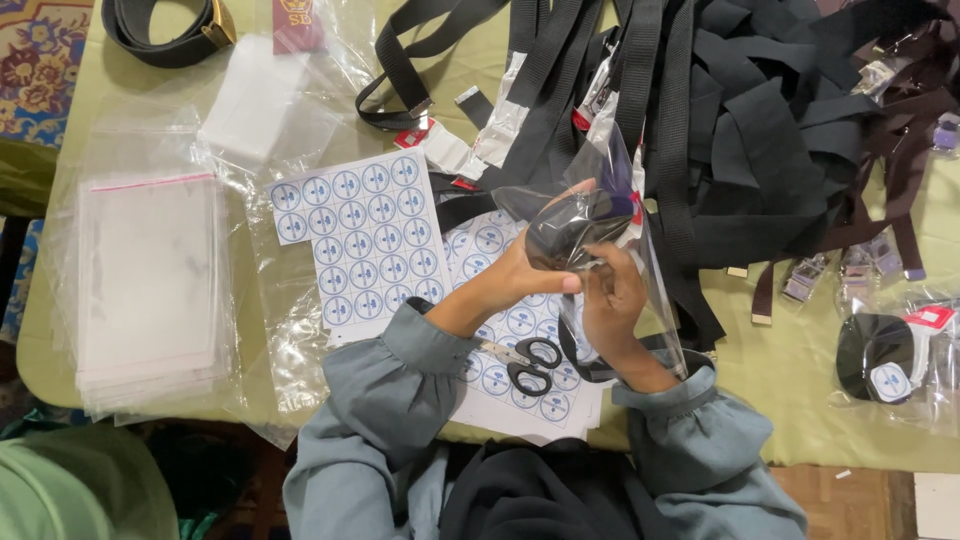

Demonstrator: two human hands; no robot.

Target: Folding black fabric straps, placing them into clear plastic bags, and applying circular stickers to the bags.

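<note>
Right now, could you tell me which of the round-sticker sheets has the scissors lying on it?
The lower sticker sheet, under the forearms, carries the black-handled scissors; the upper-left sheet lies bare.

Both hands (570,285) holding bagged black belt (575,228) (clear sleeve), scissors (525,362) below

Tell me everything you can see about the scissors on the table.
The scissors are a small pair with black, plastic-looking loop handles and short silver metal blades. They look closed or nearly so, lying flat with the blades pointing toward the left and the handles to the right. They rest on a sheet of round blue-and-white stickers near the table's front edge, between the person's two forearms. Neither hand touches them; both hands are above, busy with a clear plastic bag.
</note>
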